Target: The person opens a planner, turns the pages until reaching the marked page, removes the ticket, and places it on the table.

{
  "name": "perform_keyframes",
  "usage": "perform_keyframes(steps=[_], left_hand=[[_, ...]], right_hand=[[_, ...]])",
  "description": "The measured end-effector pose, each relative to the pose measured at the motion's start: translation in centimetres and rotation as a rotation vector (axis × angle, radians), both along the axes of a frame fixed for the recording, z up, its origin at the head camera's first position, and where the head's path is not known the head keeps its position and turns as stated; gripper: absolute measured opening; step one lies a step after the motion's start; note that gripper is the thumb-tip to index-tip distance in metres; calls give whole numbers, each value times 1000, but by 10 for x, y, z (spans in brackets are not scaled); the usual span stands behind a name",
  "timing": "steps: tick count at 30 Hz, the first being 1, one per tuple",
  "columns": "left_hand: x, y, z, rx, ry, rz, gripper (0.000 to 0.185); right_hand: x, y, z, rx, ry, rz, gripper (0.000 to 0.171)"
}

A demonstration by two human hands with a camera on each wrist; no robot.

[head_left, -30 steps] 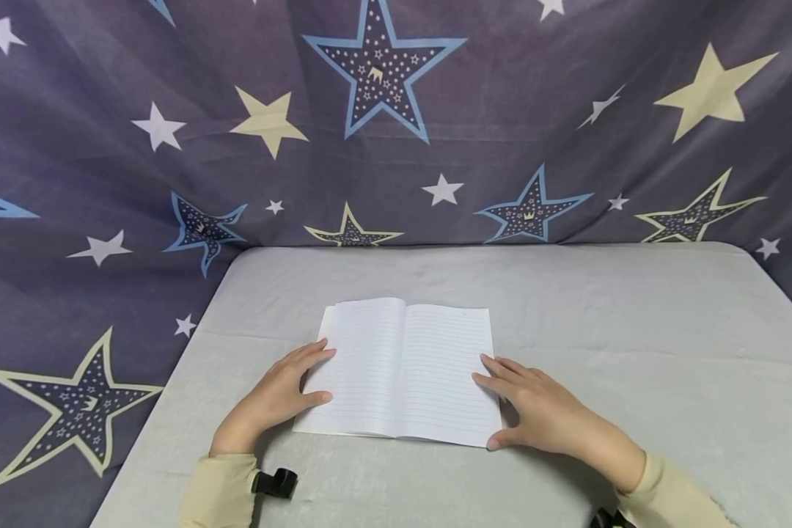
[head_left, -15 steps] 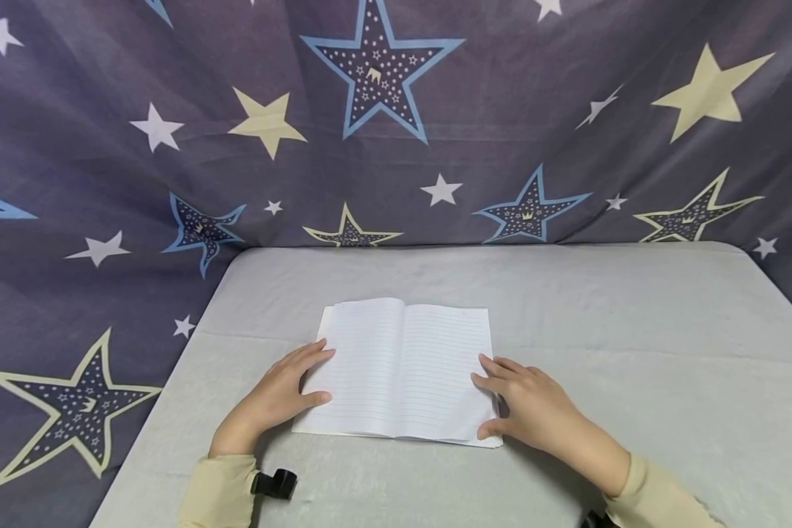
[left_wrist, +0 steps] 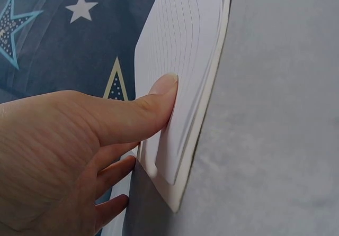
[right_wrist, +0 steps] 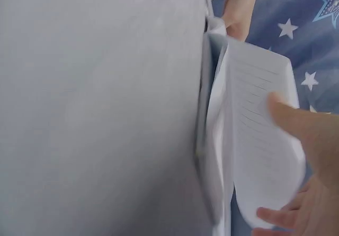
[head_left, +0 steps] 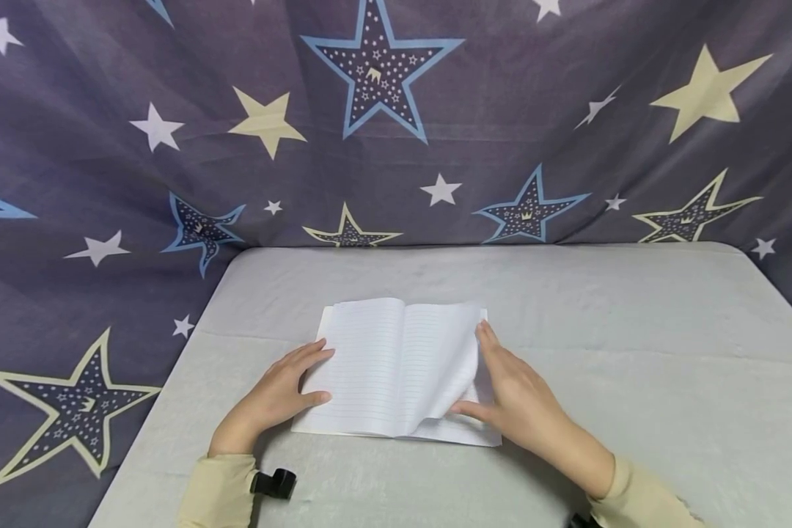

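Right hand point(head_left: 521, 400) raised page point(head_left: 438, 367) since earlier | fingers pinching it | left hand point(head_left: 273, 400) flat on notebook point(head_left: 363, 367)

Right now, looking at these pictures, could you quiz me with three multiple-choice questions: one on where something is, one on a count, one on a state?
1. Where does the left hand rest?
A. on the left page of the notebook
B. on the backdrop
C. under the table

2. How many notebooks lie on the table?
A. three
B. two
C. one

3. What state is the right page in?
A. torn out
B. lifted and curling
C. flat

Answers:
1. A, its thumb presses the left page's edge.
2. C, only one open notebook shows in the head view.
3. B, the right hand lifts its lower corner, so the page bows off the stack beneath.
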State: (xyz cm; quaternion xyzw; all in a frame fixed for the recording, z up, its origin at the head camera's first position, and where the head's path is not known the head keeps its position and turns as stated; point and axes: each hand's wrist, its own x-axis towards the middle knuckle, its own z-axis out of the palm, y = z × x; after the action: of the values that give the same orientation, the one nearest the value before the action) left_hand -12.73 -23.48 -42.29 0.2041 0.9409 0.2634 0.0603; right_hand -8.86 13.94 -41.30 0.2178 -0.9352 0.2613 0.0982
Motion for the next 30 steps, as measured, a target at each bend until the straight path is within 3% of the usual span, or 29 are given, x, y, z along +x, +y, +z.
perform_keyframes(steps=[4,9,13,22,30], left_hand=[[-1,0,-1,2,9,2,68],[1,0,5,-12,-17,17,69],[2,-5,7,-30,-22,47,69],[-1,-20,13,-5,-32,160,56],[-1,-21,25,84,22,219,45]], right_hand=[[3,-18,9,-84,-47,-8,117],[8,-41,12,-65,-64,81,107],[14,-57,11,-18,-60,192,100],[24,-74,10,167,-238,328,85],[25,-74,7,290,-226,406,75]])
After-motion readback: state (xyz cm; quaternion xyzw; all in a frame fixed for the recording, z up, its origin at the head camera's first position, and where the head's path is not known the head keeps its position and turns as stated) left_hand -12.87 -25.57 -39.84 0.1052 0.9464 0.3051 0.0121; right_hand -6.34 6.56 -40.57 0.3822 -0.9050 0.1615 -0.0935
